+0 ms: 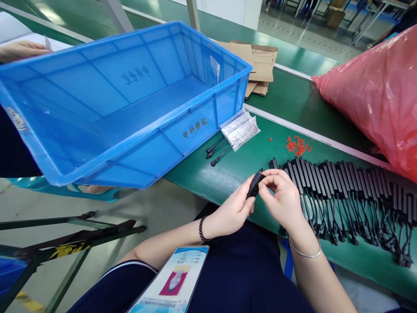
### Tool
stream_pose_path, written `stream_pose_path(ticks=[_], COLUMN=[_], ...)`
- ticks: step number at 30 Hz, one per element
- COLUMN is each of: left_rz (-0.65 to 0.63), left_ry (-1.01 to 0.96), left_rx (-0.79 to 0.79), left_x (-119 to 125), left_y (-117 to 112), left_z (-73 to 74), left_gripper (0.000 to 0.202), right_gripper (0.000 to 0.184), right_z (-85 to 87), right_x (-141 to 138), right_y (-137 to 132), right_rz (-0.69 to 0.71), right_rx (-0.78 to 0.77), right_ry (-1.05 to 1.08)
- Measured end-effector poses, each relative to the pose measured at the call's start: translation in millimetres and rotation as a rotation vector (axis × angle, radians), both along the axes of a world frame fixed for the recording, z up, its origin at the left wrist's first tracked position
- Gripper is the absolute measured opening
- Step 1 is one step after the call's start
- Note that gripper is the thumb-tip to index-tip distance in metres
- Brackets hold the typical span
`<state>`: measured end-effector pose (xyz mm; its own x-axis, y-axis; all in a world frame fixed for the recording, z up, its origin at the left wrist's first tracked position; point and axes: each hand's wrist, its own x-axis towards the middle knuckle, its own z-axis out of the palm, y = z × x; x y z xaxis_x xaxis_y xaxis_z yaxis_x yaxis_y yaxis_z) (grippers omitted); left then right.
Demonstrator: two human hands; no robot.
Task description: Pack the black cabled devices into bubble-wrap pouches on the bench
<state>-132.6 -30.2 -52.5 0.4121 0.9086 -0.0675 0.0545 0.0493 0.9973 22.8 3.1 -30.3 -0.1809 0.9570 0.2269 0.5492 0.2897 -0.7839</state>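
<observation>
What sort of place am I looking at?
Probably a factory assembly line: a long green-topped workbench, a row of black rectangular cabled units and a large blue plastic crate suggest it.

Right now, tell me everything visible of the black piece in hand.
The black piece looks like plastic, elongated, with a narrow tip at its upper end. It is held tilted over the green table; the left hand grips its lower part, the right hand touches its right side. The rest is hidden.

This looks like a factory assembly workshop: a long row of slim black cabled units [340,180] lies right of the right hand [282,198] on a green-topped workbench [221,174], with 1 large blue plastic crate [163,145] beyond the left hand [233,213].
</observation>
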Motion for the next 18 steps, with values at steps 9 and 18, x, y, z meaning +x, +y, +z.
stream_pose_path(ticks=[9, 18], left_rz=[0.011, 0.060], left_ry=[-0.039, -0.018], left_rx=[-0.013, 0.006], left_x=[0.2, 3.3], left_y=[-1.5, -5.0], left_z=[1.1, -5.7], left_gripper=[0.060, 0.064], right_gripper=[0.001, 0.008], right_z=[-0.5, -0.9], right_x=[0.6, -6.4], right_y=[-5.5, -6.6], right_rz=[0.003, -0.014], right_rx=[0.004, 0.136], right_ry=[0.086, -0.120])
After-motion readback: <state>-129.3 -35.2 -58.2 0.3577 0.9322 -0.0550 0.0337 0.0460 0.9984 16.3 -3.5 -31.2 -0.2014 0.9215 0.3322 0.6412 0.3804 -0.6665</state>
